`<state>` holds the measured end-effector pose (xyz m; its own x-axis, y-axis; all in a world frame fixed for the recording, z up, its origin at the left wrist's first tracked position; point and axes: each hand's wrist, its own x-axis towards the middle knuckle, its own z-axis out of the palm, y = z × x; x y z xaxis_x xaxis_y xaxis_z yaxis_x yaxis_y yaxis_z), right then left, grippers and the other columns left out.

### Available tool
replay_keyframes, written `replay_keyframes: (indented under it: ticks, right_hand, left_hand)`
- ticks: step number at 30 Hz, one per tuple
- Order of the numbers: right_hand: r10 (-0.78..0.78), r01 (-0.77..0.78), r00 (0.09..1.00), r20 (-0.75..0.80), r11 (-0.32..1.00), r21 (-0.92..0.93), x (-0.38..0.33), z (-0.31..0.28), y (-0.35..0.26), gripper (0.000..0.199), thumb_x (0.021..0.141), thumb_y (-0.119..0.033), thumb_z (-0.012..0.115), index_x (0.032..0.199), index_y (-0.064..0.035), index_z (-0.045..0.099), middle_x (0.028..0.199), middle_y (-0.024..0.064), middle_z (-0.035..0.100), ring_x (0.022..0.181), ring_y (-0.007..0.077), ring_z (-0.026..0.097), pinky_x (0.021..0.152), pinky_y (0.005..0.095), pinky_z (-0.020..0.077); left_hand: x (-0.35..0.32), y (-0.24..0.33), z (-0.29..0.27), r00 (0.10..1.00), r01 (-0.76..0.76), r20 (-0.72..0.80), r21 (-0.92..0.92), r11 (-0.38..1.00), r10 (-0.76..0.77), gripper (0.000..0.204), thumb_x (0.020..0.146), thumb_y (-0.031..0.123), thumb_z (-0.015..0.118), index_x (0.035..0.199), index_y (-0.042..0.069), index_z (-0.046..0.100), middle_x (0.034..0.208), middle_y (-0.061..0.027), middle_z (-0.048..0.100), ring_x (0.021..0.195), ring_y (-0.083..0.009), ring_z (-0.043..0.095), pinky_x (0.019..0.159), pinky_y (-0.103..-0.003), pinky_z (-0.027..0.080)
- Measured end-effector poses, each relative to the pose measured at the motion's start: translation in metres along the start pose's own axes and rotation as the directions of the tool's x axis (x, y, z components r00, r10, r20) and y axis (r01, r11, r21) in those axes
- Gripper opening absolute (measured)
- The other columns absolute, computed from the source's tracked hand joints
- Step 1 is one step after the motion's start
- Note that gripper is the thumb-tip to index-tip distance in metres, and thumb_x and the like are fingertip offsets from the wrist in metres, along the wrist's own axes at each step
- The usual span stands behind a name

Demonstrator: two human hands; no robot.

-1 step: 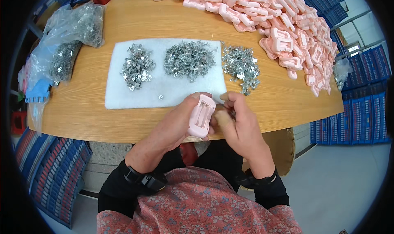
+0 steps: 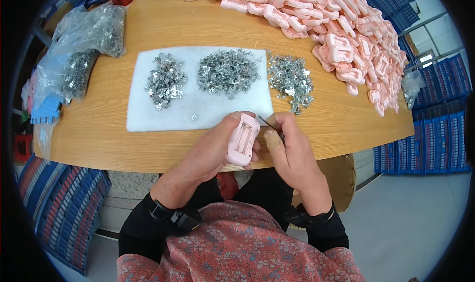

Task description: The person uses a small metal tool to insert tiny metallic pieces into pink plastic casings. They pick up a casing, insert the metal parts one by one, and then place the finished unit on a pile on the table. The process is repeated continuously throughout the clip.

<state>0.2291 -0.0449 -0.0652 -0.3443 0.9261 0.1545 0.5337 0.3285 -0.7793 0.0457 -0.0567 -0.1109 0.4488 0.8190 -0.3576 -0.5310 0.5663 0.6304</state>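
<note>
Fingers of the left hand [image 2: 215,139] curled around a pale pink casing [image 2: 244,139], thumb along its upper left side, fingertips showing past the far edge; gripped firmly, by the look of it, and tilted so as to keep the long recessed compartment facing up and in plain sight; held above the table's near edge, between the two hands and in front of the torso, presumably for a close view; fingers of the right hand [image 2: 295,146] bent and pinched on a dark, slim tool [image 2: 270,125], thumb below and forefinger above, probably for fine control; tip angled up and left, near the casing's upper right corner; impossible to tell whether touching or just beside it.

Beyond the hands, a white soft pad [image 2: 141,120] on a wooden table [image 2: 104,143], perhaps there to stop small parts from sliding; on it a left pile [image 2: 166,82] and a larger middle pile [image 2: 227,74] of shiny metal pieces, plus a lone metal piece [image 2: 193,117] near the front edge; just off the pad, a right pile [image 2: 290,82], seemingly within easy reach; at upper right, a big heap of pink casings [image 2: 341,49]; at upper left, clear plastic bags [image 2: 106,32] of similar metal pieces.
</note>
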Motion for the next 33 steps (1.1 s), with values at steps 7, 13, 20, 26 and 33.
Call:
replay_keyframes:
  ticks: [7, 13, 20, 26, 33]
  right_hand:
    - [-0.092, 0.114, 0.993, 0.073, 0.895, -0.431, -0.006, -0.007, -0.009, 0.023, 0.086, -0.007, 0.063, 0.109, -0.0086, 0.062, 0.078, 0.0138, 0.063, 0.072, 0.0352, 0.065, 0.063, 0.0431, 0.0512]
    - [-0.057, 0.111, 0.991, 0.119, 0.846, -0.522, -0.007, -0.012, -0.014, 0.026, 0.086, -0.007, 0.067, 0.111, -0.0091, 0.066, 0.078, 0.0133, 0.063, 0.067, 0.0277, 0.064, 0.059, 0.0346, 0.0508]
    - [0.288, -0.285, 0.954, 0.077, 0.805, 0.521, -0.005, 0.007, 0.005, 0.02, 0.097, -0.013, 0.061, 0.113, -0.0004, 0.059, 0.085, 0.0012, 0.062, 0.071, 0.0059, 0.057, 0.061, 0.0233, 0.0473]
    - [0.252, -0.381, 0.925, 0.286, 0.639, 0.668, 0.0, -0.006, 0.013, 0.021, 0.098, -0.013, 0.061, 0.114, 0.0002, 0.057, 0.093, -0.0013, 0.063, 0.076, 0.0019, 0.056, 0.064, 0.0185, 0.0459]
    - [0.249, -0.425, 0.902, 0.353, 0.658, 0.622, -0.005, -0.009, 0.005, 0.02, 0.098, -0.013, 0.061, 0.113, 0.0009, 0.058, 0.094, -0.0009, 0.064, 0.081, 0.003, 0.058, 0.069, 0.0201, 0.0483]
  left_hand:
    - [-0.001, 0.003, -0.001, 0.999, -0.031, 0.03, -0.023, 0.999, 0.031, 0.046, 0.107, 0.039, 0.029, 0.136, 0.006, 0.043, 0.096, -0.0141, 0.065, 0.079, -0.0231, 0.067, 0.066, -0.035, 0.057]
    - [-0.003, 0.001, 0.005, 0.998, -0.046, -0.039, 0.079, 0.996, 0.05, 0.048, 0.107, 0.04, 0.029, 0.138, 0.006, 0.04, 0.098, -0.0142, 0.065, 0.081, -0.0225, 0.067, 0.067, -0.035, 0.058]
    - [-0.005, -0.003, 0.008, 0.991, -0.101, 0.092, 0.017, 0.995, 0.099, 0.051, 0.108, 0.04, 0.025, 0.142, 0.006, 0.037, 0.1, -0.0143, 0.066, 0.084, -0.0234, 0.068, 0.072, -0.035, 0.058]
    - [-0.017, -0.003, 0.014, 0.975, -0.185, -0.043, 0.384, 0.904, 0.218, 0.041, 0.106, 0.027, 0.037, 0.141, 0.005, 0.042, 0.108, -0.0066, 0.064, 0.09, -0.0149, 0.065, 0.077, -0.031, 0.056]
    - [-0.028, 0.028, 0.018, 0.974, -0.203, 0.116, 0.824, 0.529, 0.192, 0.037, 0.098, 0.006, 0.047, 0.134, 0.001, 0.052, 0.103, -0.0066, 0.066, 0.085, -0.0109, 0.064, 0.078, -0.028, 0.053]
